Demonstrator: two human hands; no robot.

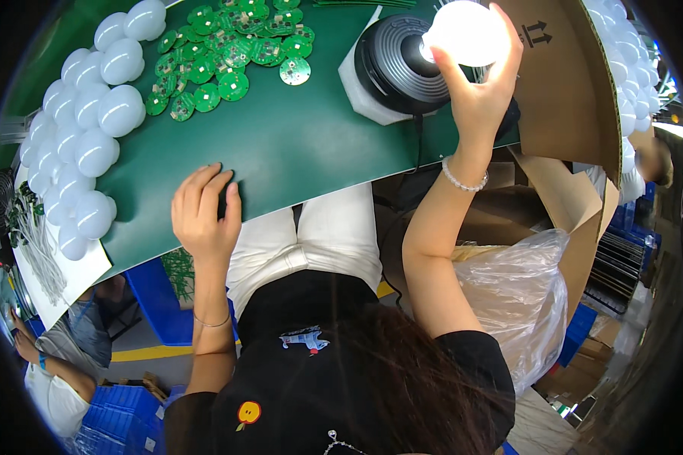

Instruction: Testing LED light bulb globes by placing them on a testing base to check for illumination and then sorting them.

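Note:
A glowing light bulb [472,32] is in my right hand [479,95], its fingers and thumb wrapped around the globe. The bulb's base end meets a round black ribbed fixture [402,64], which rests on a white block [354,85]. Whether the base sits in the fixture's socket I cannot tell, because the glare hides it. My left hand [207,206] lies at the near edge of the green tabletop [281,144], fingers loosely bent and apart, with nothing in it. Beyond it, many round green circuit boards [235,53] are spread in a heap.
White bulbs [91,106] are packed in rows along the table's left side. A cardboard box [569,91] stands at the right, with more bulbs [630,68] behind it. Below it an open carton holds a clear plastic bag [516,296]. Another person's arm [61,368] shows at lower left.

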